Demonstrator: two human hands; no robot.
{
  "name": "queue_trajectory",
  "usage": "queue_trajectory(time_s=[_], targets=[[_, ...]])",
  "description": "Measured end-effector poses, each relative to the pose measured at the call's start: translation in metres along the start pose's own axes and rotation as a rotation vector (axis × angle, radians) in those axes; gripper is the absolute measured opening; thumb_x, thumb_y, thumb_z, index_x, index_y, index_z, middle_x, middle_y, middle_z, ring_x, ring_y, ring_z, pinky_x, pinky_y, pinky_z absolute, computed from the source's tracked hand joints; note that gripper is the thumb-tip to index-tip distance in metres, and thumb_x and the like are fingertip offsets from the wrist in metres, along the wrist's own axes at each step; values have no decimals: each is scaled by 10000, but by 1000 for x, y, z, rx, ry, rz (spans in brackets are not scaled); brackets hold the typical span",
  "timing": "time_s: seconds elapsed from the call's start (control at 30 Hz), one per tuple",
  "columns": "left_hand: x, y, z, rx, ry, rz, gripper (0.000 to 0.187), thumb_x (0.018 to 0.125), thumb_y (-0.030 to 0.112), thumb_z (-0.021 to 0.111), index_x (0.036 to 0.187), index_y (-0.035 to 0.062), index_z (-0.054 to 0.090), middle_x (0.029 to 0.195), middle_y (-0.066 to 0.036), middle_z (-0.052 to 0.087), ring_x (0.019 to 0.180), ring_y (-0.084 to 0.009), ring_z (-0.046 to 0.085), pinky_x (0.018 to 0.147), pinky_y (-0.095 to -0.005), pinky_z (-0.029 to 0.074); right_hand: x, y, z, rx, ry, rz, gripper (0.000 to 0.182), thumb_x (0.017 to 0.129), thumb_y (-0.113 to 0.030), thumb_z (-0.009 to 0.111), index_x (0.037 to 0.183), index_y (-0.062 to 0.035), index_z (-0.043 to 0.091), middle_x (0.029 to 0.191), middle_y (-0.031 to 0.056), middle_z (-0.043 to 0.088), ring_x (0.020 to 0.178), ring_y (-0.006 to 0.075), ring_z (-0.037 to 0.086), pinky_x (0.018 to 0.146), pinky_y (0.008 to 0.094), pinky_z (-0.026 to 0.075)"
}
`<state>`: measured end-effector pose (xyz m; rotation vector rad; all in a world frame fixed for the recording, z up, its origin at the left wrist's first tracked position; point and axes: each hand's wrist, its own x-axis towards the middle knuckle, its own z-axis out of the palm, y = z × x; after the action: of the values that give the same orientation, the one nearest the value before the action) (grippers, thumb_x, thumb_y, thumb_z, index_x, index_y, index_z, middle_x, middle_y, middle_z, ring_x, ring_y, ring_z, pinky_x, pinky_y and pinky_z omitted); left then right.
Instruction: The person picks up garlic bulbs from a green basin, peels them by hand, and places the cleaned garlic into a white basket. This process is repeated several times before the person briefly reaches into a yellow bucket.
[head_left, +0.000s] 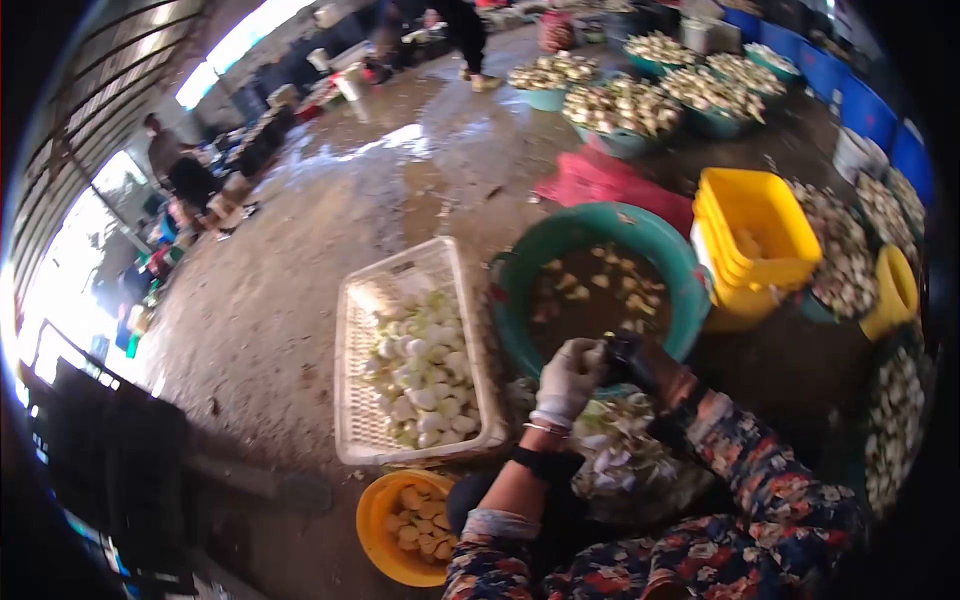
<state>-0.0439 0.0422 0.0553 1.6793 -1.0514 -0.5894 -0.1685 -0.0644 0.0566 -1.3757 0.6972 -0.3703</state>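
My left hand (568,380), in a white glove, is closed with its fingers curled. It meets my right hand (635,362), which wears a dark glove and is also closed. Whatever lies between them is too small and dark to make out. Just beyond is a round green tub (520,345) with pale cut pieces (640,290) in murky water. Below my hands lies a heap of pale peelings and leaves (625,445). Left of them stands a white plastic crate (345,400) holding whitish trimmed vegetables (425,375) with greenish ends.
A yellow bowl (372,520) of pale cut pieces stands near my knee. Stacked yellow buckets (745,265) and a pink sack (610,185) sit beyond the tub. Several basins of pale vegetables (620,108) line the back and right. People (185,170) are farther off.
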Motion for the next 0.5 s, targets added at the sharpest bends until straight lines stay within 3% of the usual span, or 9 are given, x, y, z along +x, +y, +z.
queue_trajectory(time_s=[0.07, 0.13, 0.4, 0.5], targets=[[2, -11, 5, -101, -37, -31, 318, 770, 32, 693, 1076, 31, 606, 889, -15, 640, 809, -80, 577, 747, -245, 495, 12, 26, -11, -120, -12, -112, 258, 924, -249, 543, 1001, -23, 642, 869, 39, 651, 741, 113, 604, 681, 265, 507], [3, -7, 2, -101, -51, -58, 350, 750, 9, 708, 1082, 17, 600, 879, 5, 630, 797, -67, 565, 746, -230, 490, -1, 4, -4, -53, 0, -74, 272, 928, -257, 540, 1018, -19, 637, 880, 41, 652, 748, 113, 607, 695, 262, 509], [4, -13, 3, -169, -82, -29, 368, 756, 8, 710, 1106, 9, 596, 932, -12, 631, 821, -81, 583, 761, -230, 495, -14, -15, -8, 59, -102, -52, 287, 933, -259, 533, 1059, -16, 619, 912, 40, 646, 787, 103, 603, 714, 249, 506], [2, -6, -1, -27, -32, 74, 374, 763, 2, 701, 1119, 8, 585, 945, -30, 632, 803, -88, 595, 765, -239, 502, -14, -14, -11, 67, -141, -67, 273, 930, -237, 533, 1066, -15, 616, 913, 39, 643, 796, 96, 600, 711, 243, 503]])
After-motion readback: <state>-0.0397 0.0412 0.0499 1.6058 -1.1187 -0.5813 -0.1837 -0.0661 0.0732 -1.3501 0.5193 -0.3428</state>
